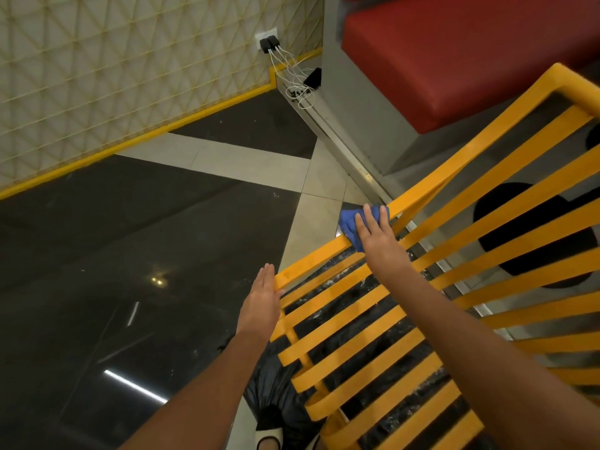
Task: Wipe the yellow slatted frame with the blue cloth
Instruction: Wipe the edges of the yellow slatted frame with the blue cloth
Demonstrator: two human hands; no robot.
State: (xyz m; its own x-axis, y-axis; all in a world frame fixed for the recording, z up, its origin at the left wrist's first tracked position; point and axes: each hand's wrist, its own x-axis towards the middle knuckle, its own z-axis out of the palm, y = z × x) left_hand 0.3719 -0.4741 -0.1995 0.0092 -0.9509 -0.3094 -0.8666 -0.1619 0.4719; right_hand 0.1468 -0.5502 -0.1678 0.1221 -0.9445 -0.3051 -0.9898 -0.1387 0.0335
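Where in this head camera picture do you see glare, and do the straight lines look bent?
In the head view, ceiling lights glare on the glossy dark floor tiles, left of the left hand; wide-angle distortion curves the yellow slatted frame and the yellow skirting; the blue cloth under the right hand looks sharp, not blurred.

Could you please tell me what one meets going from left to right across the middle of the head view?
Dark floor → left hand → blue cloth → right hand → yellow slatted frame.
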